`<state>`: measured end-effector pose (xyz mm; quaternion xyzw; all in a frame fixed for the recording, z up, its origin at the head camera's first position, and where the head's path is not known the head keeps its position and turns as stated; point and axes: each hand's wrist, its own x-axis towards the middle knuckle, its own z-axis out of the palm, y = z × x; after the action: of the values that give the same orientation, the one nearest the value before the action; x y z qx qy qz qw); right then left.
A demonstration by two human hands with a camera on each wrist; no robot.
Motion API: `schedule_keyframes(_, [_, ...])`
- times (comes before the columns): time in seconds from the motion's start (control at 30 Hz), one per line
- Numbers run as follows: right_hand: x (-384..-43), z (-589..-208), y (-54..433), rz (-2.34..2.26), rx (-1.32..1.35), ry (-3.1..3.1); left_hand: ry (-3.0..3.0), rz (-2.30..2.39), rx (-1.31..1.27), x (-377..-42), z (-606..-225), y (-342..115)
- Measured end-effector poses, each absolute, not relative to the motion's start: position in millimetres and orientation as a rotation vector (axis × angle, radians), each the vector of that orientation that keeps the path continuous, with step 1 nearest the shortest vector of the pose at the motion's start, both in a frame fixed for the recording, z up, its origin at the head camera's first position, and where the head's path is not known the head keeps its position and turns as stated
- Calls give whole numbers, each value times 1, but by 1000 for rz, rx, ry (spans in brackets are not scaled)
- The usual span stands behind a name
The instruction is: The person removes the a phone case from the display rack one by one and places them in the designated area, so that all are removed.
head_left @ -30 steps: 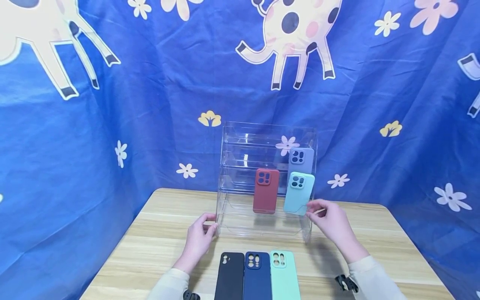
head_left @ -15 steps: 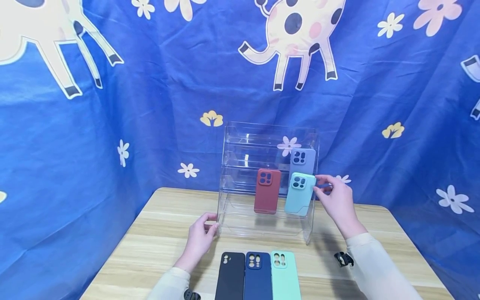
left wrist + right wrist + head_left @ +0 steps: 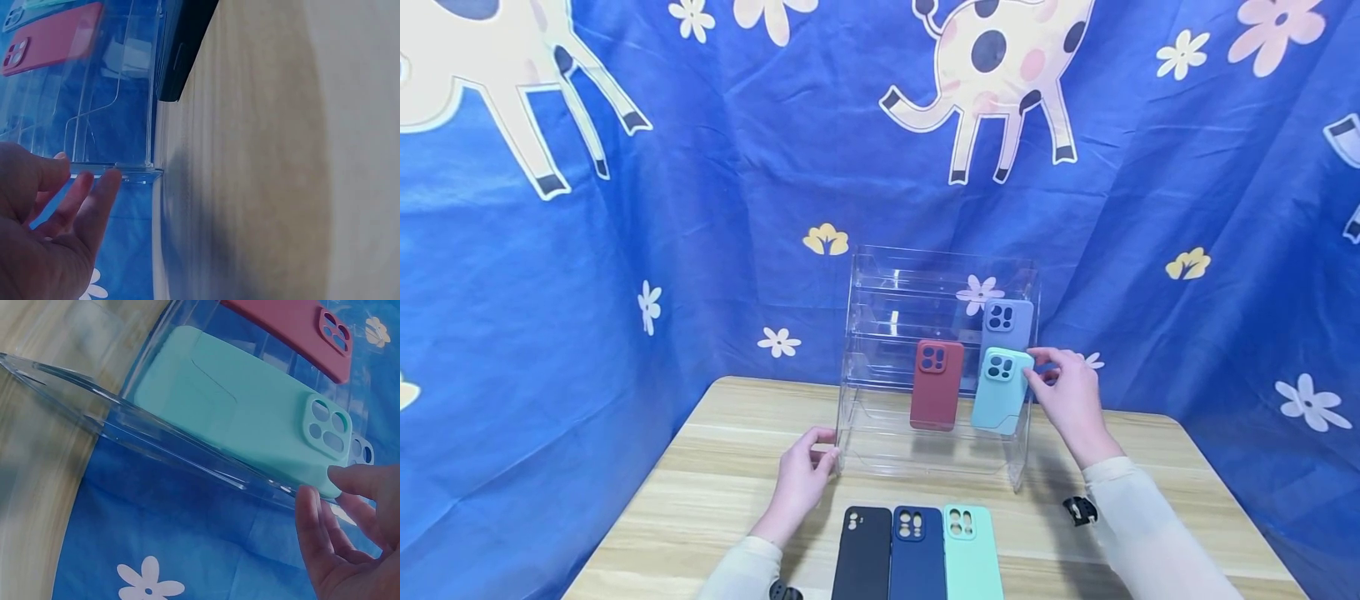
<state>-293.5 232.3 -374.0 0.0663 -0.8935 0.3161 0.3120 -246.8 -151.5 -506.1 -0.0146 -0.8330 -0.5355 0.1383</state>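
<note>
A clear tiered display rack (image 3: 880, 462) stands on the table. My left hand (image 3: 805, 475) grips its left side edge low down; in the left wrist view the thumb and fingertips (image 3: 110, 177) meet at that clear edge. A light turquoise phone case (image 3: 1000, 400) leans in a lower tier at the right end. The upper right corner of this case is pinched by my right hand (image 3: 1067, 396), its thumb on the front in the right wrist view. Left of it leans a red phone case (image 3: 936, 400). Behind and above is a lavender-blue phone case (image 3: 1017, 327), partly covered.
In front of the rack, a black phone case (image 3: 862, 554), a navy phone case (image 3: 917, 558) and a mint-green phone case (image 3: 972, 558) lie side by side on the wooden table (image 3: 700, 492). A blue patterned curtain (image 3: 737, 208) hangs behind and along both sides.
My right hand has moved up from the lower right edge of the turquoise case to its upper corner. My left hand has stayed at the rack's side.
</note>
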Motion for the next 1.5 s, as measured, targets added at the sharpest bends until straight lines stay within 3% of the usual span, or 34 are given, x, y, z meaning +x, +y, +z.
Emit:
schedule_keyframes(0.73, [-286,-374,240,998,229,-2271,-2394,-1549,-60,-245,-505,-151])
schedule_keyframes(1.5, [-256,-345,233,1185,112,-2118,-2413,-1573,-57,-248,-507,-153])
